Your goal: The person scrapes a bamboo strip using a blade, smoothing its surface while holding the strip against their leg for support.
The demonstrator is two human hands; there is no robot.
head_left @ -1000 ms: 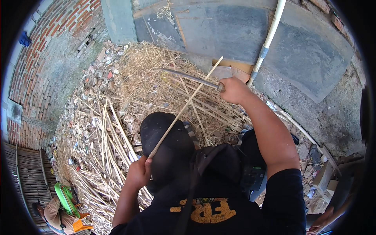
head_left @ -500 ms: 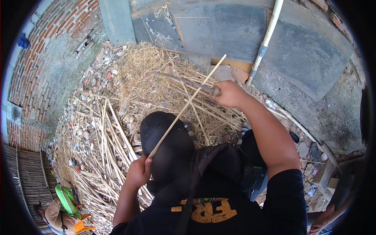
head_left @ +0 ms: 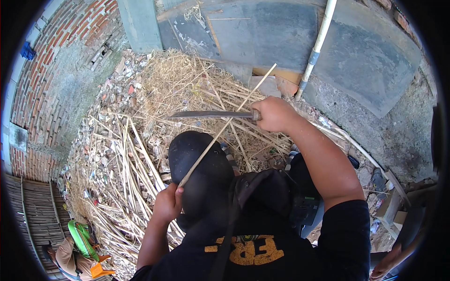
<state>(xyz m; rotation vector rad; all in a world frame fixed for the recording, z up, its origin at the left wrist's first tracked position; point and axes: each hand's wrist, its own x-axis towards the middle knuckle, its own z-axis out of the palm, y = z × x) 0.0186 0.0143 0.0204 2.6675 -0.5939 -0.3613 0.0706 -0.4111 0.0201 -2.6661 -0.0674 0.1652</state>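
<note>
My left hand (head_left: pixel 168 204) is closed round the lower end of a long pale bamboo strip (head_left: pixel 207 151), thumb on top. From there the strip slants up and away to the right, over my dark-clad knee. My right hand (head_left: pixel 274 115) grips the handle of a machete (head_left: pixel 206 114) farther out. The long dark blade points left, nearly level across the view, and crosses the strip past its middle. Whether blade and strip touch, I cannot tell.
Many split bamboo strips (head_left: pixel 129 164) lie on rubble to my left. A heap of dry shavings (head_left: pixel 173 79) lies ahead, before grey panels (head_left: pixel 281 33) and an upright white pipe (head_left: pixel 318 47). One person (head_left: pixel 70 257) is at lower left; another person's hand (head_left: pixel 384 267) shows at lower right.
The machete's blade has swung down toward me, from tilted up at the left to nearly level. My left hand and the strip have barely moved.
</note>
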